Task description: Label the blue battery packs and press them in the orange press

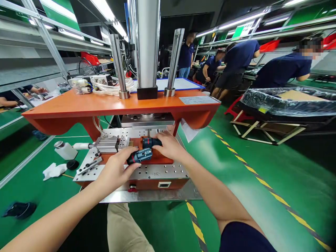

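Note:
My left hand [119, 166] is closed on a dark blue-black part [140, 156] with a red ring and a slotted, pronged end pointing right. Fingers of my right hand [169, 145] are wrapped round a second dark cylindrical part [148, 142], also with a red ring, just behind the first. Both parts are over the orange-brown block on the press's perforated metal plate [154, 171]. What the two parts belong to I cannot make out. Left of them, a metal slide fixture [106, 144] with a white-tipped rod sits on the plate.
The orange press frame [105, 105] with steel posts overhangs my hands. At left are a white bottle [64, 150], black cap [72, 164], white cloth [54, 171] and dark part [19, 210]. A red button [132, 188] is on the front. Several people work behind, right and far left.

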Demonstrator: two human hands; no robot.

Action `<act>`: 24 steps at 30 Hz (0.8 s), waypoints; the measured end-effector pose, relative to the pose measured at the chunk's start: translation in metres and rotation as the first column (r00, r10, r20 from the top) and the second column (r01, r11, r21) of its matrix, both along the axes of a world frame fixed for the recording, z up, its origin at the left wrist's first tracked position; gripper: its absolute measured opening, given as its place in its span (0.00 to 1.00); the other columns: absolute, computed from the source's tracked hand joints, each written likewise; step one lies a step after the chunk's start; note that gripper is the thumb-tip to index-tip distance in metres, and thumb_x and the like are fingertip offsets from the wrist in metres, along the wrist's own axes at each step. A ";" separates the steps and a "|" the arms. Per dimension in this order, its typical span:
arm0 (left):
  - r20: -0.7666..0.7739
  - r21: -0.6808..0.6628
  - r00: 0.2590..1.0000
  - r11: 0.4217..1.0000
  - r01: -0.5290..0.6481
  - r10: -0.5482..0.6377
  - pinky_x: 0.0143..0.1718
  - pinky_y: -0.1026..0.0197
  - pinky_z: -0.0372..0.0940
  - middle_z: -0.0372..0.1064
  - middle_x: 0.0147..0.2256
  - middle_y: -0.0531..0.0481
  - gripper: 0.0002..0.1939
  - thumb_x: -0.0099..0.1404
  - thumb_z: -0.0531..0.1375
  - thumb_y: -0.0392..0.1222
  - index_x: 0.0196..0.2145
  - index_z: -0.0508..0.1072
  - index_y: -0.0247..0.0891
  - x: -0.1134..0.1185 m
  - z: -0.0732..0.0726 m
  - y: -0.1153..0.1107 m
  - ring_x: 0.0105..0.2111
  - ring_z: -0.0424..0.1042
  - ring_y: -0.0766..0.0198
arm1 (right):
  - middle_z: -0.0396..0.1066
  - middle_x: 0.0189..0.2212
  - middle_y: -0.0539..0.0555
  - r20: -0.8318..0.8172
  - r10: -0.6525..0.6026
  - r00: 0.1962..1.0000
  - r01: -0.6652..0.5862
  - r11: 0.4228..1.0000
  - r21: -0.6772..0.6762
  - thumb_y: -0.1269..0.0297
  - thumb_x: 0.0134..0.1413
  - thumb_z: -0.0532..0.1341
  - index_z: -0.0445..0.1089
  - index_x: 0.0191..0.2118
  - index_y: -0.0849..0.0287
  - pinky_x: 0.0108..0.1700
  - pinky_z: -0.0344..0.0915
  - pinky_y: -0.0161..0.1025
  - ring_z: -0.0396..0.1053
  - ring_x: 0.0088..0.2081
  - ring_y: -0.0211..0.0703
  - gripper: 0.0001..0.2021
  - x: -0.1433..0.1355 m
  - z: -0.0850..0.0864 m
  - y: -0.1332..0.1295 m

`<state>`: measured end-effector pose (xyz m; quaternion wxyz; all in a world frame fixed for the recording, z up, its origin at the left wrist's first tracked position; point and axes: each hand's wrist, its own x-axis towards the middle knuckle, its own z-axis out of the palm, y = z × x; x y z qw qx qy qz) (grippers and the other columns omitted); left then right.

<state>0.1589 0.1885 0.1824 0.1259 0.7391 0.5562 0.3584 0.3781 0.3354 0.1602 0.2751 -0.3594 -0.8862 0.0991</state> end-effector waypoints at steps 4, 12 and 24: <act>-0.035 -0.005 0.999 1.000 0.019 -0.019 0.54 0.50 0.68 0.75 0.54 0.42 0.21 0.66 0.61 0.46 0.56 0.74 0.41 0.011 0.006 0.030 0.53 0.74 0.46 | 0.72 0.52 0.60 -0.485 -0.185 0.855 0.227 0.974 0.029 0.64 0.63 0.61 0.69 0.55 0.58 0.56 0.68 0.54 0.70 0.53 0.54 0.16 0.019 -0.019 -0.038; -0.173 -0.121 0.980 0.990 0.073 -0.094 0.52 0.45 0.67 0.78 0.44 0.37 0.15 0.65 0.62 0.43 0.48 0.78 0.40 0.031 -0.008 0.098 0.47 0.77 0.42 | 0.69 0.56 0.61 -0.722 -0.436 0.537 0.328 0.897 -0.298 0.55 0.61 0.64 0.67 0.59 0.57 0.61 0.65 0.53 0.70 0.56 0.53 0.23 0.077 -0.091 -0.108; -0.119 0.201 0.935 0.930 -0.308 0.335 0.70 0.36 0.38 0.53 0.69 0.39 0.30 0.69 0.57 0.57 0.64 0.65 0.42 -0.040 -0.030 0.004 0.71 0.45 0.42 | 0.77 0.41 0.57 -0.721 -0.651 0.238 0.179 0.759 -0.626 0.45 0.54 0.66 0.74 0.47 0.60 0.51 0.71 0.47 0.75 0.44 0.49 0.24 0.087 -0.136 -0.100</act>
